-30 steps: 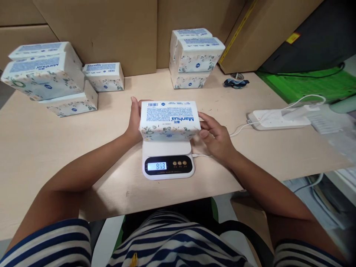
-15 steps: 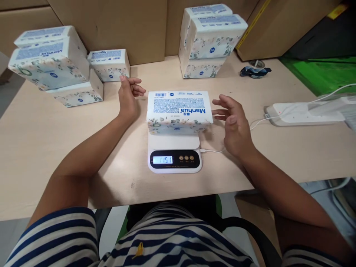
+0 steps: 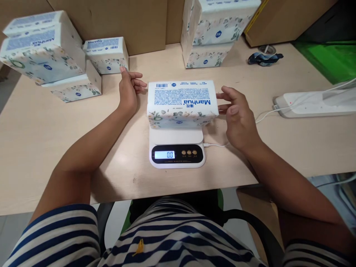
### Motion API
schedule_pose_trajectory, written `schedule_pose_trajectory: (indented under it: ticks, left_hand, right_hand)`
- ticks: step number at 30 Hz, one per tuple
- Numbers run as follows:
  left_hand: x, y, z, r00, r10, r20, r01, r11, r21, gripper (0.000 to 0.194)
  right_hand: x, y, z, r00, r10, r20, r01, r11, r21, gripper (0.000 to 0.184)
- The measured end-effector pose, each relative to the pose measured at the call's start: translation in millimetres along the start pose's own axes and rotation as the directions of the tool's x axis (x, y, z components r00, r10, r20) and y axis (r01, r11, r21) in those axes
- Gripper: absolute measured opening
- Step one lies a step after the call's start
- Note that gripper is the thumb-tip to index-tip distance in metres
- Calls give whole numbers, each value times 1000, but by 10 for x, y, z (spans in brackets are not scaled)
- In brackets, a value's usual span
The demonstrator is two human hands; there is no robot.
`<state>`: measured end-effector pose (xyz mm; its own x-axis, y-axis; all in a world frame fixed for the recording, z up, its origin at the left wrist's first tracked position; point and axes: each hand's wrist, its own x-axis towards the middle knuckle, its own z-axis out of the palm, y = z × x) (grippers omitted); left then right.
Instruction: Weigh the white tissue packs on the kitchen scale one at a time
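A white tissue pack (image 3: 180, 98) with blue "Manhua" print and a floral side sits over the plate of a white digital kitchen scale (image 3: 178, 137). Its lit display reads 0.0. At the pack's left end is my left hand (image 3: 129, 89), fingers loosely apart, their tips close to the wrapper. My right hand (image 3: 240, 118) is at the other end, thumb raised and fingers spread. Its fingertips reach the pack's right edge; whether they touch it I cannot tell. Neither hand is closed around the pack.
More tissue packs are stacked at the left (image 3: 44, 63) and back right (image 3: 217, 33). A single pack (image 3: 107, 55) stands behind my left hand. At the right lie a power strip (image 3: 314, 104), a white cable (image 3: 264, 116) and a dark blue bundle (image 3: 264, 59). Cardboard (image 3: 125, 26) lines the back.
The scale display has gone from 115.1 to 0.0. My right hand's fingers are closer to the pack's edge. The view has shifted slightly; my left hand has barely moved.
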<state>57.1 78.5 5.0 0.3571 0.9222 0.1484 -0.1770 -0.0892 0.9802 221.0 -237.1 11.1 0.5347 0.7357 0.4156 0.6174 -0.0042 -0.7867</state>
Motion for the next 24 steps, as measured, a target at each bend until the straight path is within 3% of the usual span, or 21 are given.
schedule_pose_trajectory:
  ticks: [11, 24]
  left_hand:
    - [39, -46, -26, 1000, 15, 24, -16, 1000, 18, 84]
    - [6, 11, -32, 999, 19, 33, -21, 997, 68, 82]
  right_hand:
    - [-4, 158, 24, 998, 32, 63, -32, 999, -3, 88]
    - [-13, 100, 49, 989, 119, 94, -118, 993, -9, 99]
